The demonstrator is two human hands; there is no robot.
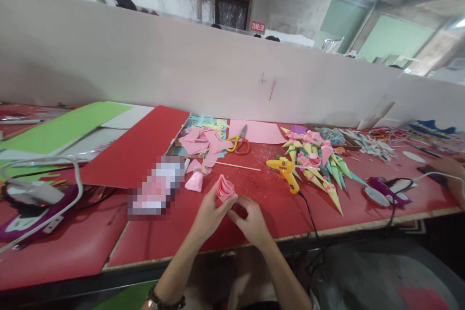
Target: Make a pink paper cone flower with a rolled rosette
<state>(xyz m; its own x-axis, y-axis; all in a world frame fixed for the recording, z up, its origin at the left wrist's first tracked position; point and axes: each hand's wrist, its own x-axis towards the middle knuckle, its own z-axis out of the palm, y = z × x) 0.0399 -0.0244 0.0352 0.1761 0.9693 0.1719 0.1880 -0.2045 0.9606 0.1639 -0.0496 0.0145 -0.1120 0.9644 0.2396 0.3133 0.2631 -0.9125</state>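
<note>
Layers of pink paper form a rolled paper flower above the red table's front part. My left hand is closed around its lower left side. At the flower's right base, the thumb and fingertips of my right hand pinch its edge, partly hidden by the hands. A folded pink paper piece lies left of my hands. Beyond them are a thin wooden stick and scissors with yellow and red handles. A yellow glue gun rests on its side to the right.
Finished paper flowers with cone-shaped bases are heaped at the right. Pink paper scraps fill a tray at the back. A blurred phone-like object stands left. Power strips and cords flank the workspace; a white partition rises behind.
</note>
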